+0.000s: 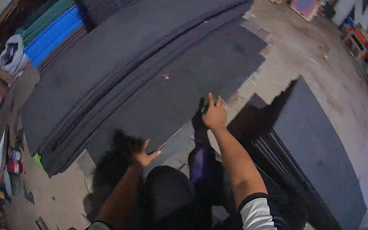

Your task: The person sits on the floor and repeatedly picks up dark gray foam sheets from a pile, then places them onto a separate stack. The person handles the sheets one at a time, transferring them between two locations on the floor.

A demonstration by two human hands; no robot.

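Note:
A long dark grey sheet [186, 76] lies low in front of me, its near edge running up toward the right. My left hand [144, 156] is at the near edge of this sheet, thumb stretched out and apart from the fingers. Farther along the same edge, my right hand [215, 113] rests with its fingers spread. Neither hand is wrapped round anything. Beyond the sheet stands a thick stack of similar dark sheets [134, 32], with layered edges facing me. A small pink scrap [166, 77] sits on the low sheet.
To my right leans another stack of dark sheets [320, 154]. Blue sheets [54, 35] and green ones are piled at the far left, near a white sack [12, 54]. Small cans and clutter [13, 166] line the left side. Framed panels [306, 3] stand at the back.

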